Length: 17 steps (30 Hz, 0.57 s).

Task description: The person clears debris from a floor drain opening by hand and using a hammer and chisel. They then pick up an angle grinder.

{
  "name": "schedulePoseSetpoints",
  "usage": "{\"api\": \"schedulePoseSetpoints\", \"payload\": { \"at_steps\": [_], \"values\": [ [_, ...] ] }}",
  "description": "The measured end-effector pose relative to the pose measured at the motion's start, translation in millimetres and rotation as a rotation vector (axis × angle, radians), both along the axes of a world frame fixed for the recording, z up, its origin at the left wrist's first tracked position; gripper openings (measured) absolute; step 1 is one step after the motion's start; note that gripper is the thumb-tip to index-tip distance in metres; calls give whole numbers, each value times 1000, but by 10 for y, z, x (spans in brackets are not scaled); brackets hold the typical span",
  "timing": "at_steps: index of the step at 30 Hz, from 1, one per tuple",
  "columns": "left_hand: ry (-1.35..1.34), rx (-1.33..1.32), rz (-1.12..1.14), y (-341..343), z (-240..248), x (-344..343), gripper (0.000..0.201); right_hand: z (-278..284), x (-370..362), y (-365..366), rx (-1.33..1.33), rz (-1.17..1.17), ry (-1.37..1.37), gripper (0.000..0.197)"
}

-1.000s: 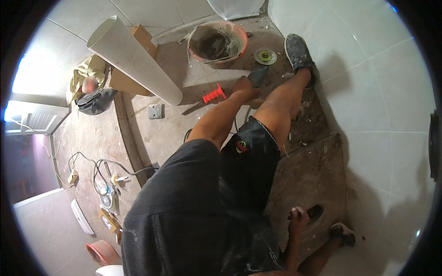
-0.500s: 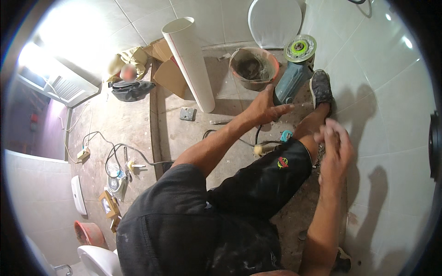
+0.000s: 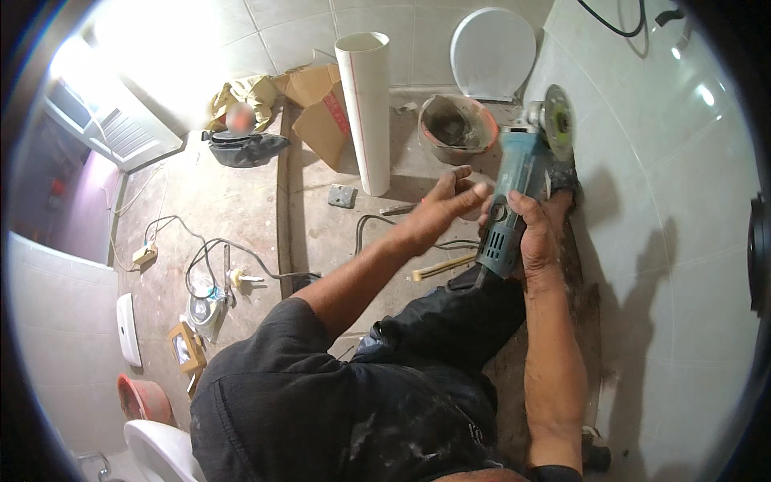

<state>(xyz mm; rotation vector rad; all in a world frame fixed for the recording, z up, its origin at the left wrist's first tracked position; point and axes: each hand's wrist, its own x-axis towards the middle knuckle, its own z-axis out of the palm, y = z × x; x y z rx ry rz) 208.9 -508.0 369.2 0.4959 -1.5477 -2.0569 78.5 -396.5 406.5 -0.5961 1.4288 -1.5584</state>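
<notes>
A teal angle grinder (image 3: 504, 235) is in my right hand (image 3: 536, 239), whose fingers wrap round the rear of its body. The round cutting disc (image 3: 559, 122) at the far end is turned edgewise, close to the tiled wall on the right. My left hand (image 3: 446, 207) is just left of the grinder, fingers apart and holding nothing. The grinder's cord leaves its near end over my black trouser leg (image 3: 450, 321). Beyond the left hand stands a mortar-smeared bucket (image 3: 482, 153).
A white plastic pipe (image 3: 365, 120) stands upright beside torn cardboard (image 3: 321, 128). A white toilet lid (image 3: 492, 55) leans at the back. Dark cable (image 3: 249, 251) crosses the floor on the left. A raised ledge edge (image 3: 283, 209) runs lengthwise. Tiled wall (image 3: 634, 201) borders the right.
My left hand has let go of the grinder. My right hand has come up and taken it. The disc has turned from facing up to nearly edge-on, and the grinder sits nearer me.
</notes>
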Motion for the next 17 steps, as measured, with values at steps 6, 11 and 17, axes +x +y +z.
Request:
{"api": "schedulePoseSetpoints", "payload": {
  "at_steps": [6, 11, 17],
  "values": [
    [19, 224, -426, -293, -104, 70, 62, 58, 199, 6, 29, 222, -200, 35],
    [-68, -226, 54, -277, 202, -126, 73, -127, 115, -130, -135, 148, 566, 38],
    [-127, -481, 187, -501, 252, -169, 86, -1, -78, -276, 17, 154, -208, 54]
  ]
}}
